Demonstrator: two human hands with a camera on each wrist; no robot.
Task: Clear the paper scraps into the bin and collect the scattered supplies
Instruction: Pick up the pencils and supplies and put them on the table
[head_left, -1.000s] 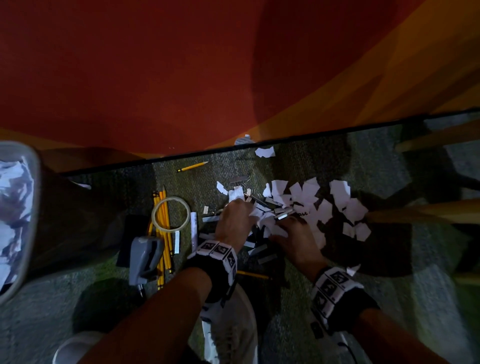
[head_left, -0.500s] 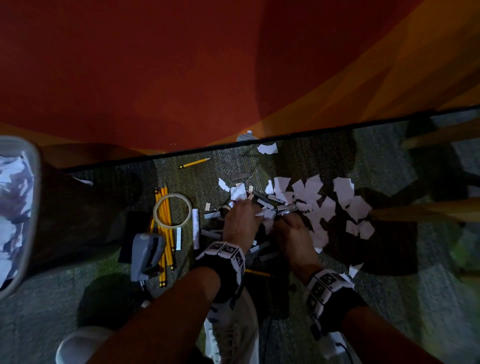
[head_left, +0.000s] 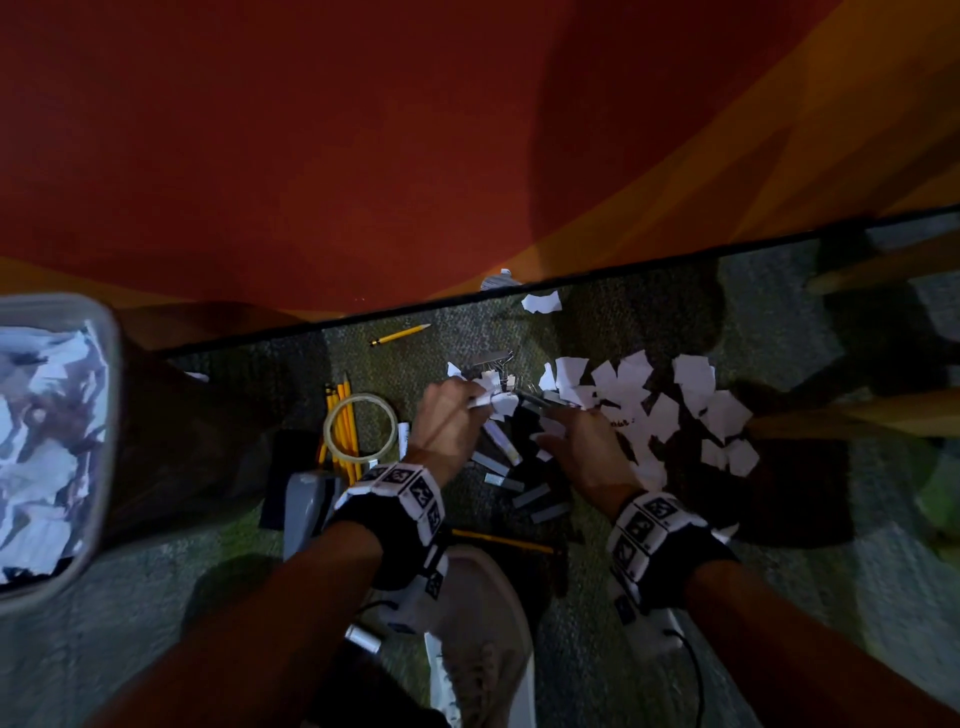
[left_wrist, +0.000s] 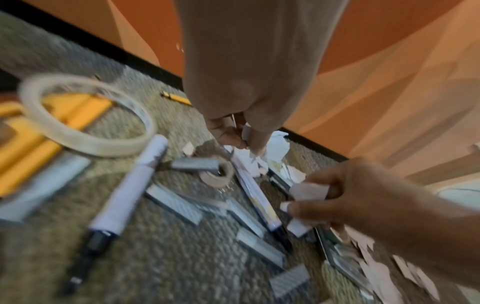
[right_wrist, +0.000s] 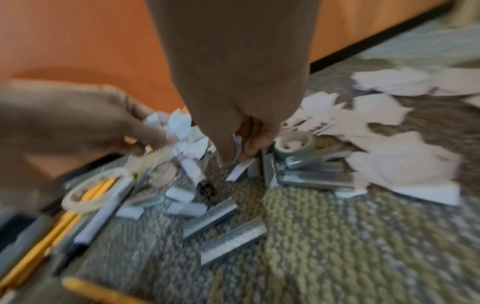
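Observation:
White paper scraps (head_left: 649, 410) lie heaped on the carpet to the right of both hands. My left hand (head_left: 480, 402) pinches a crumpled bunch of scraps (right_wrist: 182, 133) just above the floor; its fingers (left_wrist: 233, 137) curl round them. To its right, my right hand (head_left: 558, 421) pinches one small scrap (left_wrist: 309, 190) between thumb and fingers (right_wrist: 246, 148) over the clutter. The grey bin (head_left: 106, 415), holding paper, stands at the far left. A tape ring (head_left: 358, 426), yellow pencils (head_left: 340, 410), a white marker (left_wrist: 130, 185) and staple strips (right_wrist: 226, 232) lie around the hands.
A grey stapler (head_left: 306, 499) lies left of my left wrist. A small tape roll (right_wrist: 293, 146) sits by the scrap heap. One pencil (head_left: 400, 334) lies near the black baseboard (head_left: 675, 260), another (head_left: 498, 540) beside my white shoe (head_left: 483, 649).
Both hands have moved a little farther from me across the pile. The left hand has gathered scraps into a pinched bunch; the right has closed on a scrap.

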